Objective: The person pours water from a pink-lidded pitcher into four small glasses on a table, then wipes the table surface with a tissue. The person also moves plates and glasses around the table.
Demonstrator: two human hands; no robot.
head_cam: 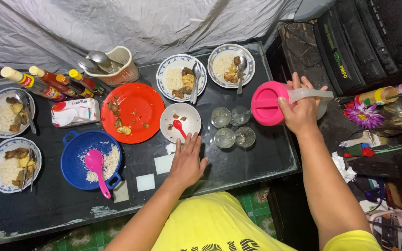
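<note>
dark table [238, 162], right hand [298, 111] gripping pink-lidded jug [268, 103]

Setting: informal eating place in a home or small food stall; which of the two cannot be told. Evidence: low dark table [238, 162] laid for several diners; four patterned plates of rice and meat, e.g. plate [181, 77], each with a spoon; cream cutlery holder [119, 67] stocked with spoons; row of sauce bottles [47, 83]; blue rice bowl [77, 160] with pink scoop; four drinking glasses [232, 126]; pink-lidded jug [275, 103]. Backdrop: grey tarpaulin sheet [117, 23] in place of a wall. Floor: green patterned covering [252, 204]. Side clutter: artificial flowers [366, 114].
</note>
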